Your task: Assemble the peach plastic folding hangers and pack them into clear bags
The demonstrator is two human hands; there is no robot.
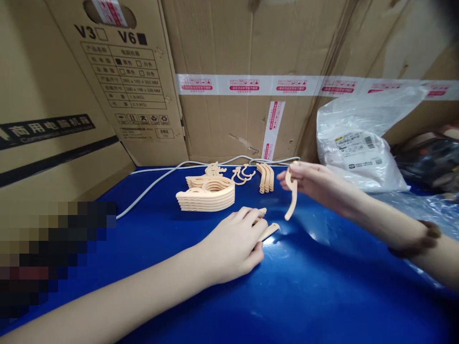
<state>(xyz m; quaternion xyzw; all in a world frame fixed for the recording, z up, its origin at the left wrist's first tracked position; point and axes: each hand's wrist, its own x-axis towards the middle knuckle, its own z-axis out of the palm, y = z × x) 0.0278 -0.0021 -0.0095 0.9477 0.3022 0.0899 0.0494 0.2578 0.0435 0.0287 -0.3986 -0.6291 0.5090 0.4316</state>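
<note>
Near the centre right of the frame, the right hand [308, 177] pinches a curved peach plastic piece [292, 203], apparently a folding-hanger arm, by its top end, so that it hangs steeply with its lower tip free above the blue table [304, 301]. In the middle of the frame, the left hand [234, 243] lies low, fingers curled over some matching pieces [269, 232] whose ends poke out past the fingertips; whether it pinches them or only presses them down I cannot tell, as the hand hides most of them.

Above the left hand sits a neat stack of flat peach frames [207, 200]. Right of it, toward the centre top of the table, lie loose thin hooks [244, 176] and a row of nested curved arms [265, 179]. A pale cable [152, 185] runs behind them.

For good handling, a light pinch at one end seems right: it leaves the curve and the free tip in clear sight. The left hand would do well to keep its pieces steady and its fingers off their ends, and both forearms are best kept away from the stack, which a nudge could topple.
</note>
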